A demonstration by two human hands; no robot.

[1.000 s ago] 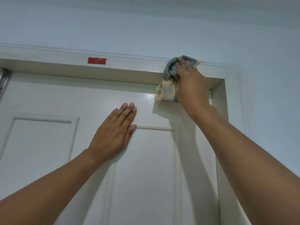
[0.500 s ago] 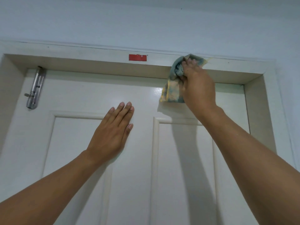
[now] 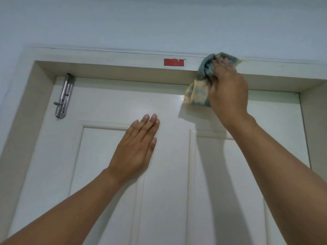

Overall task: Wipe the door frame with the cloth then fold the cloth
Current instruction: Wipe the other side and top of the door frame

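Cloth (image 3: pixel 203 82) against door frame (image 3: pixel 109 59)

We see a white panelled door (image 3: pixel 164 174), shut, with two tall recessed panels side by side and a plain rail across its top. Near its upper left corner a silver metal slide bolt (image 3: pixel 64 96) is fixed upright on the door face, its small knob sticking out to the left low down. A small red rectangular sticker (image 3: pixel 173 62) sits above the door, a little right of the middle. Higher up, a pale wall (image 3: pixel 141 22) fills the view.
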